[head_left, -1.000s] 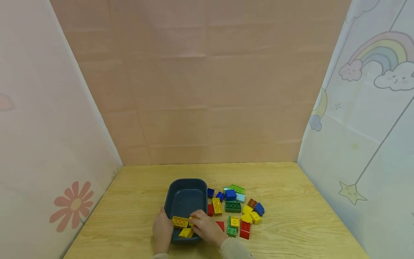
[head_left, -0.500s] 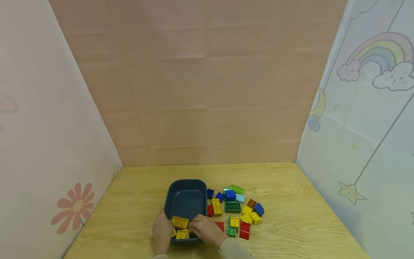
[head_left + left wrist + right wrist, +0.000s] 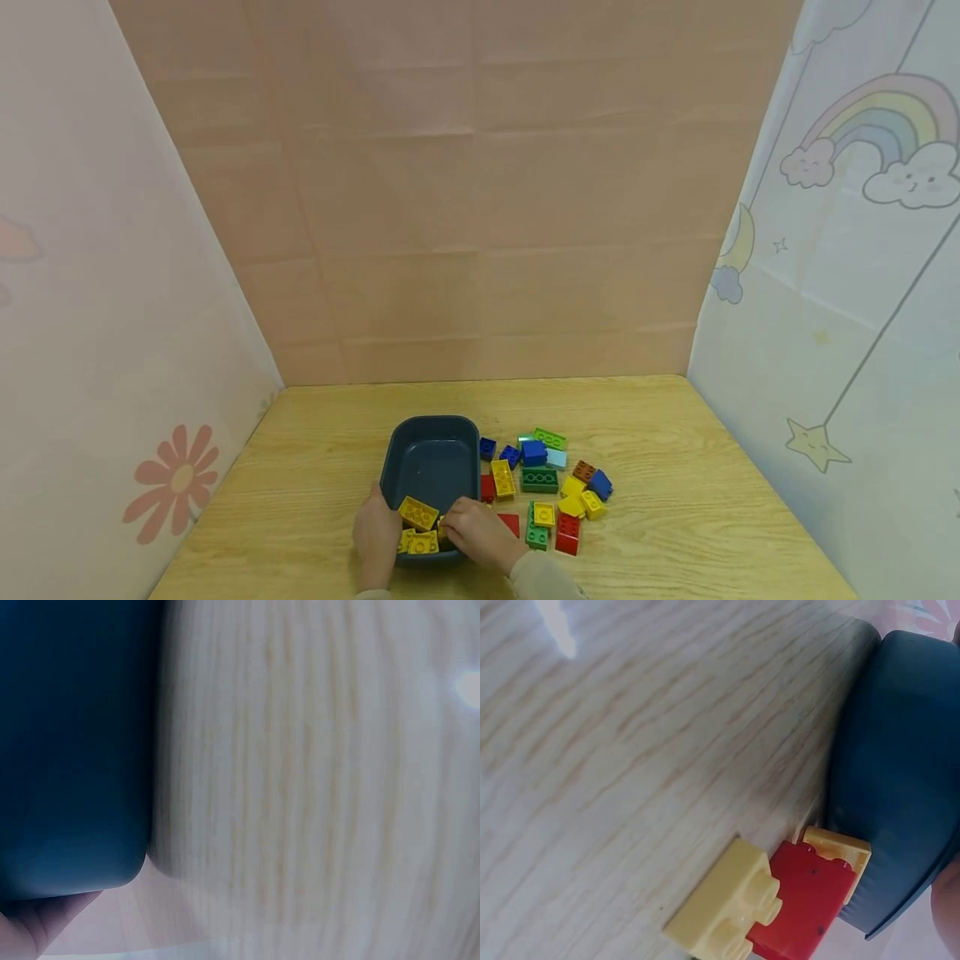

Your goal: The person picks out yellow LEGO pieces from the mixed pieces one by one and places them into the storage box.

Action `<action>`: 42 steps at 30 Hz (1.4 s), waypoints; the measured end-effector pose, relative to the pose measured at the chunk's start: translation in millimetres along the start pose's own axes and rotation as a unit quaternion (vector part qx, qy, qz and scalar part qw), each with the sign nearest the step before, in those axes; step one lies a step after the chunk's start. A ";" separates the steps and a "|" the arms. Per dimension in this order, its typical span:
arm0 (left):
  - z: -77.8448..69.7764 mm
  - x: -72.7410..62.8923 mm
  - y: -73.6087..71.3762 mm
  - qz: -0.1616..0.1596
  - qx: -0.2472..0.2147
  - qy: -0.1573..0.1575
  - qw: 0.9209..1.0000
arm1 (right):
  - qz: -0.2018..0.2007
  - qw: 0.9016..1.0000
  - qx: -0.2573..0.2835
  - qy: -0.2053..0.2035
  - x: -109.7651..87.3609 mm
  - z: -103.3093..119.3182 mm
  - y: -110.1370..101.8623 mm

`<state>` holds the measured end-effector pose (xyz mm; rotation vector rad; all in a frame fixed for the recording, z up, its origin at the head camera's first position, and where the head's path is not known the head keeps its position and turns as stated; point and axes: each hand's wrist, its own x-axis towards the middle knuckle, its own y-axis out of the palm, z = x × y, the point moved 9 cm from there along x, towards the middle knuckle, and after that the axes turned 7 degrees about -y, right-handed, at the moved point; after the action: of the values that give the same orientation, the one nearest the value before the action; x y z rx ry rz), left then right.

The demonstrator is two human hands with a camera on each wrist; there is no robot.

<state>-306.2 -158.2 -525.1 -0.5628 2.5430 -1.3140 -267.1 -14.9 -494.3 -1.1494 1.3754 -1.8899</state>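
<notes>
A dark blue plastic bin (image 3: 431, 467) stands on the table, its near end holding several yellow toy building bricks (image 3: 418, 513). My left hand (image 3: 377, 533) grips the bin's left side near the front corner. In the left wrist view, part of that hand (image 3: 37, 930) shows at the bin's wall (image 3: 75, 765). My right hand (image 3: 480, 530) reaches over the right rim, fingers bent down around a yellow brick (image 3: 444, 535) that they mostly hide. In the right wrist view, only a sliver of this hand (image 3: 946, 907) appears beside the bin's outer wall (image 3: 900, 757).
Right of the bin lie loose bricks: a yellow one (image 3: 503, 480), a dark green one (image 3: 540, 480), a blue one (image 3: 534, 453), a red one (image 3: 567, 533) and several others. In the right wrist view, a red brick (image 3: 802, 900) lies close beside the bin. A beige wall (image 3: 480, 208) stands behind.
Over the last second my right hand has shifted slightly down inside the bin, and the yellow bricks there have turned and spread leftward. My left hand keeps its place on the bin.
</notes>
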 end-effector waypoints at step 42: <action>-0.6 -0.3 0.2 -0.020 -0.022 0.021 0.999 | -0.260 0.951 -0.042 0.161 -97.6 -73.6 -45.0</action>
<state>-306.2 -157.5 -524.9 -0.6051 2.6127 -1.2987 -279.5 114.7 -492.6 -1.3954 1.4270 -2.5013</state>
